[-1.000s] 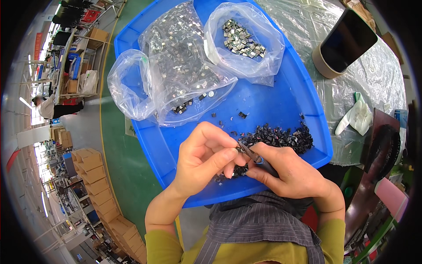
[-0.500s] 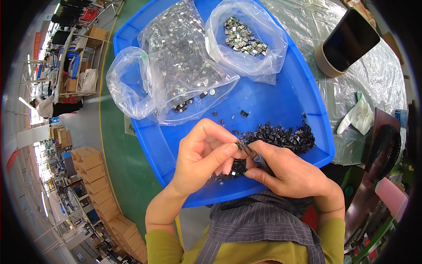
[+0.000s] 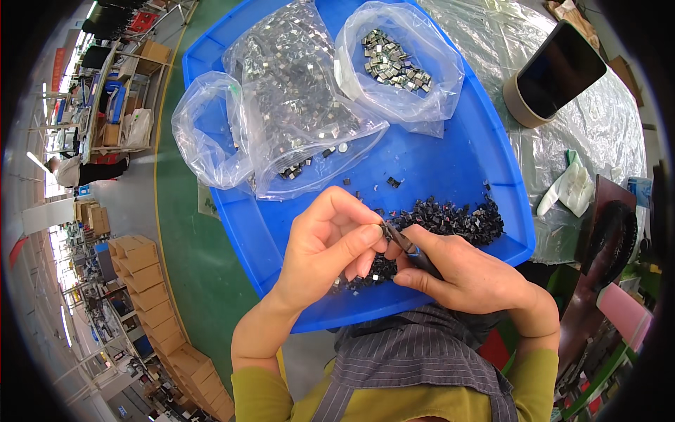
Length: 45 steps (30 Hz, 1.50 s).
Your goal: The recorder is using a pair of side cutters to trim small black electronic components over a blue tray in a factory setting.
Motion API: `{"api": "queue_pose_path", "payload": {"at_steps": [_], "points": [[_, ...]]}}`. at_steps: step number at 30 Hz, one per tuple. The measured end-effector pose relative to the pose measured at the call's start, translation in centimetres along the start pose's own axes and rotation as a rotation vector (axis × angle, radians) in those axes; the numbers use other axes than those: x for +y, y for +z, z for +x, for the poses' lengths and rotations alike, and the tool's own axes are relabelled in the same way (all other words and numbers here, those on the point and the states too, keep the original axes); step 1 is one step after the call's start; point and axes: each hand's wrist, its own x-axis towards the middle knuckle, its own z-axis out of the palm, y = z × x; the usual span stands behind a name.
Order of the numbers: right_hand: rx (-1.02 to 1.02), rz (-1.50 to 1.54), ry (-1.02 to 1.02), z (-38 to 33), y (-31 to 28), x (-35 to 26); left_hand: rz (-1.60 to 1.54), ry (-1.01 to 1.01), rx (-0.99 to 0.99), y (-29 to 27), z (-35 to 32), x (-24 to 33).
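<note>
My left hand (image 3: 329,243) pinches a very small part between thumb and fingertips, right at the tip of the tweezers (image 3: 403,243). My right hand (image 3: 467,274) grips those dark tweezers, pointing up-left. Both hands hover over the near part of a blue plastic tray (image 3: 450,165). A heap of small black parts (image 3: 450,219) lies in the tray just beyond and under my fingers.
Clear plastic bags rest at the tray's far end: one with many shiny parts (image 3: 302,98), one with small metal pieces (image 3: 394,60), one nearly empty (image 3: 207,137). A tape roll (image 3: 548,77) stands at right on a plastic-covered table. Cardboard boxes (image 3: 144,271) line the floor at left.
My hands stay together over the tray; the fingers have only shifted slightly around the tweezers' tip.
</note>
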Motion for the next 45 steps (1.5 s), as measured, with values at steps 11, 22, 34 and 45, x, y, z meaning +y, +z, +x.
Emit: {"api": "queue_pose_path", "payload": {"at_steps": [11, 22, 34, 45], "points": [[-0.031, -0.041, -0.014, 0.2, 0.0, 0.9, 0.021, -0.034, 0.029, 0.5, -0.1, -0.1], [0.060, -0.044, -0.056, 0.2, 0.1, 0.6, 0.158, -0.043, 0.078, 1.0, -0.5, 0.5], [0.014, -0.044, 0.034, -0.1, -0.2, 0.3, 0.826, 0.530, 0.060, 0.6, -0.2, -1.0], [0.043, -0.069, -0.029, -0.3, 0.0, 0.8, 0.775, 0.352, 0.040, 0.6, -0.3, -0.3]]}}
